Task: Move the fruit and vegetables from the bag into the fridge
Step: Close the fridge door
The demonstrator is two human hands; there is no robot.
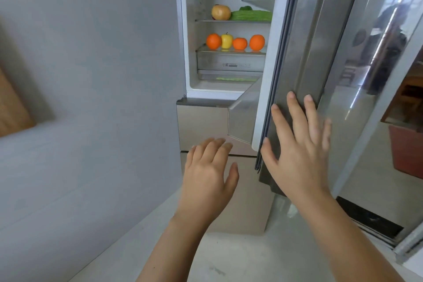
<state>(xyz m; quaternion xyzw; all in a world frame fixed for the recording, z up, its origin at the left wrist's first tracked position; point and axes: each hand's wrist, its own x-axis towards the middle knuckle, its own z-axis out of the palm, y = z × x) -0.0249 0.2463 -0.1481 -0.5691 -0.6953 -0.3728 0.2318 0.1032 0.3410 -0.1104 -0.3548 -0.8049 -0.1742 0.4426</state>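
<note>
The fridge (183, 30) stands partly open. On its upper shelf lie a brownish round fruit (220, 12) and a long green vegetable (251, 15). The shelf below carries three oranges (213, 41) and a yellow apple (226, 40) in a row. My right hand (299, 144) lies flat with spread fingers on the outer face of the fridge door (304, 41). My left hand (209, 171) hovers open, holding nothing, in front of the lower drawer fronts (201, 126). No bag is in view.
A grey wall (91, 75) fills the left side, close to the fridge. A wooden board (11, 107) shows at the far left edge. A glass sliding door (377, 98) with a floor track stands to the right. Pale floor lies below.
</note>
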